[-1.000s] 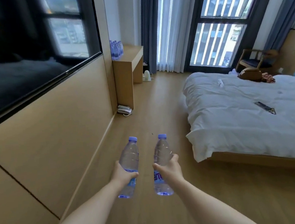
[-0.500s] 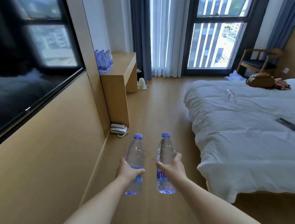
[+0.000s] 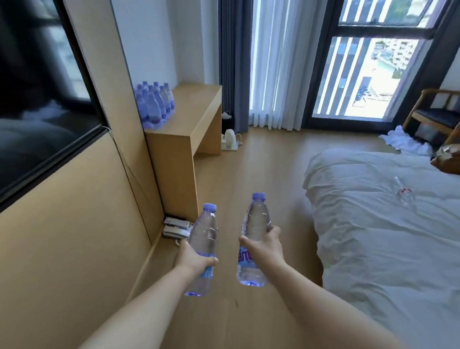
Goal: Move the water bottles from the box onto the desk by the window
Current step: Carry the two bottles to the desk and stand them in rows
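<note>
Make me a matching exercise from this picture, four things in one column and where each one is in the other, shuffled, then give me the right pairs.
Things:
1. cluster of bottles
2. lone bottle
3. telephone
4. chair

Places:
A. on the floor at the foot of the desk
B. lying on the white bed
C. in the corner by the window
D. standing on the desk against the wall

Pairs: 1-D, 2-B, 3-A, 4-C
</note>
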Demonstrator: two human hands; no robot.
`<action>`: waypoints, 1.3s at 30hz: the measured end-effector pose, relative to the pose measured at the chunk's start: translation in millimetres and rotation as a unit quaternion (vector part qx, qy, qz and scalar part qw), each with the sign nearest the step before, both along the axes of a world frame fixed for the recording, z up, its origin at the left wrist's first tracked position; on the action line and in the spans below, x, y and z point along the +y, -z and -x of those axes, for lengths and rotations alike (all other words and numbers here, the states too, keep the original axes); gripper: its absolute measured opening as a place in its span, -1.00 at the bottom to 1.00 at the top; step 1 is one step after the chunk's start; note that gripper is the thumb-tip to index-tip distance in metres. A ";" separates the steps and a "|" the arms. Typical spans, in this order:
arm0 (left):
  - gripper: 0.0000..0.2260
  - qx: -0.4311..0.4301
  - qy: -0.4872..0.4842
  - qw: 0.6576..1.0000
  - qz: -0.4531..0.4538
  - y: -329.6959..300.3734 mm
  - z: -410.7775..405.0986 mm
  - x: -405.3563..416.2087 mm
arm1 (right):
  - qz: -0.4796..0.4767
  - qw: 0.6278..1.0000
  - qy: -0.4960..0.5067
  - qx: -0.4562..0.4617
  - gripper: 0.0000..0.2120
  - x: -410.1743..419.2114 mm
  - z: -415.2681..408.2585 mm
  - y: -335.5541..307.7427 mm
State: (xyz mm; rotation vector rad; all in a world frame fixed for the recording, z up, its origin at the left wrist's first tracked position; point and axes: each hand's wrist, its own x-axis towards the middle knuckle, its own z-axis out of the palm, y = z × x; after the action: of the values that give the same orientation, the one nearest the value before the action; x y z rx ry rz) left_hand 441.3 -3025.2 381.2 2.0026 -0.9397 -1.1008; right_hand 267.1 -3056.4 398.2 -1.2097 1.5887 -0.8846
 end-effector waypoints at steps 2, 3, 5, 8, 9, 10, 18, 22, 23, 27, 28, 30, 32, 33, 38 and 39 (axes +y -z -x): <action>-0.32 -0.006 -0.005 1.000 0.004 -5.3 -4.4 -47.6 | 0.000 1.000 -0.007 0.000 -0.50 -45.3 -4.1 0.4; -0.33 -0.008 -0.009 1.000 0.007 -7.5 -6.1 -72.6 | -0.003 1.000 -0.009 0.001 -0.50 -69.4 -6.4 2.9; -0.32 -0.024 -0.013 1.000 0.011 -5.7 -10.5 -124.1 | -0.011 1.000 -0.015 0.007 -0.49 -118.9 -12.1 12.4; -0.39 -0.033 0.003 0.999 0.008 -2.8 -22.1 -204.8 | -0.013 0.998 -0.037 0.047 -0.47 -197.3 -23.9 22.4; -0.41 -0.026 0.002 1.000 0.008 -3.0 -26.7 -233.3 | -0.012 0.997 -0.043 0.061 -0.46 -225.4 -29.2 23.4; -0.41 -0.018 0.005 1.000 0.003 -4.3 -32.9 -262.5 | -0.012 0.997 -0.044 0.070 -0.45 -253.7 -35.5 22.1; -0.24 0.018 0.033 0.998 0.042 -50.4 -57.9 -482.0 | -0.013 0.999 0.006 0.052 -0.45 -462.0 -73.9 -9.3; -0.30 0.013 0.039 0.999 0.027 -38.0 -61.5 -563.1 | -0.019 0.998 0.014 0.053 -0.46 -545.8 -75.6 4.0; -0.31 0.012 0.035 0.999 0.017 -31.9 -62.6 -582.6 | -0.027 0.998 0.010 0.053 -0.47 -566.8 -75.8 8.9; -0.33 0.012 0.009 1.000 -0.008 -9.5 -61.1 -665.5 | -0.045 0.997 -0.006 0.056 -0.47 -661.1 -73.3 31.5; -0.33 0.012 0.004 1.000 -0.012 -8.7 -59.5 -687.5 | -0.052 0.997 -0.009 0.052 -0.47 -687.3 -72.7 33.0; -0.32 0.010 -0.008 1.000 -0.012 -8.8 -58.5 -733.1 | -0.063 0.997 -0.027 0.042 -0.44 -741.6 -74.0 31.1; -0.35 0.004 -0.021 1.000 -0.010 -14.9 -60.3 -774.3 | -0.066 0.994 -0.066 0.051 -0.45 -792.5 -78.9 23.4; -0.38 0.004 -0.027 1.000 -0.005 -18.4 -62.2 -793.6 | -0.063 0.992 -0.088 0.060 -0.47 -817.4 -82.6 18.0; -0.41 0.018 -0.090 0.996 -0.019 -24.3 -86.0 -869.3 | -0.064 0.982 -0.163 0.065 -0.48 -914.8 -115.4 -1.5; -0.43 0.024 -0.107 0.994 -0.022 -23.5 -92.7 -883.1 | -0.061 0.981 -0.175 0.063 -0.48 -929.7 -123.6 -0.9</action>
State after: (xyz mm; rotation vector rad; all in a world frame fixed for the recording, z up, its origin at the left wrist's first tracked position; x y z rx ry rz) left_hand 534.0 -3908.3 404.6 2.0472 -0.6623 -1.0524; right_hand 390.6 -3986.2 399.1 -1.4234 1.4435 -0.4854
